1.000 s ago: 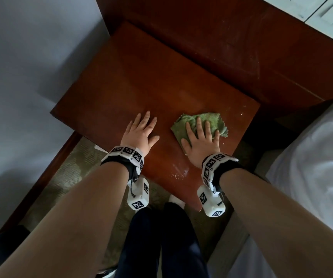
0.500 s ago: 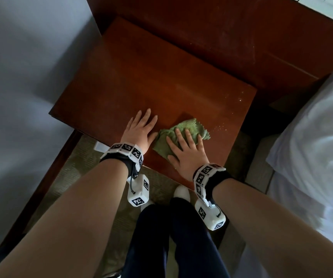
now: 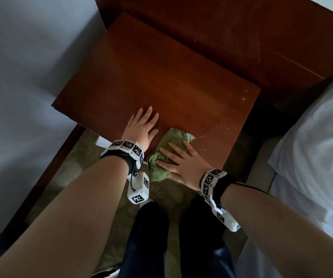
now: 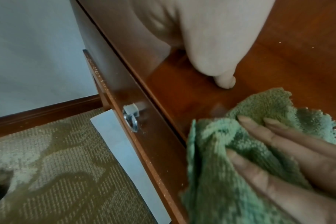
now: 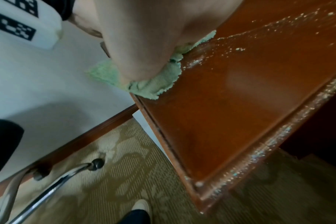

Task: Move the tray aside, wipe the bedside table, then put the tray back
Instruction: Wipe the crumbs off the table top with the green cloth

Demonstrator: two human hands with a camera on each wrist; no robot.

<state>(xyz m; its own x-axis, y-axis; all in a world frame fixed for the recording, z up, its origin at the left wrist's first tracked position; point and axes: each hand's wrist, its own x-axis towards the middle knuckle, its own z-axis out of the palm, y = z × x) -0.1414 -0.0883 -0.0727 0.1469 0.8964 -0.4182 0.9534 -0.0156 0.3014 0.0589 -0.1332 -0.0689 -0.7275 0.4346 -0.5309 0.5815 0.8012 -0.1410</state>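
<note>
The bedside table (image 3: 161, 81) is reddish-brown wood with a bare top; no tray is in view. My left hand (image 3: 141, 127) lies flat on the top near the front edge, fingers straight, and its thumb (image 4: 225, 82) touches the wood. My right hand (image 3: 179, 161) presses a crumpled green cloth (image 3: 159, 169) with straight fingers (image 4: 269, 144) at the front edge, just right of the left hand. Part of the cloth (image 5: 157, 84) hangs over the edge. Pale crumbs (image 3: 221, 125) are scattered on the top's right side.
A bed with white linen (image 3: 312, 137) stands close on the right, a dark wooden headboard panel (image 3: 221, 37) behind and a pale wall (image 3: 31, 77) on the left. The drawer front has a metal knob (image 4: 131, 118). Chrome chair legs (image 5: 48, 189) stand on the patterned carpet (image 3: 81, 167).
My right hand has dragged the cloth leftward and toward me, from the table's right-middle to the front edge beside the left hand. The left hand has stayed flat in place.
</note>
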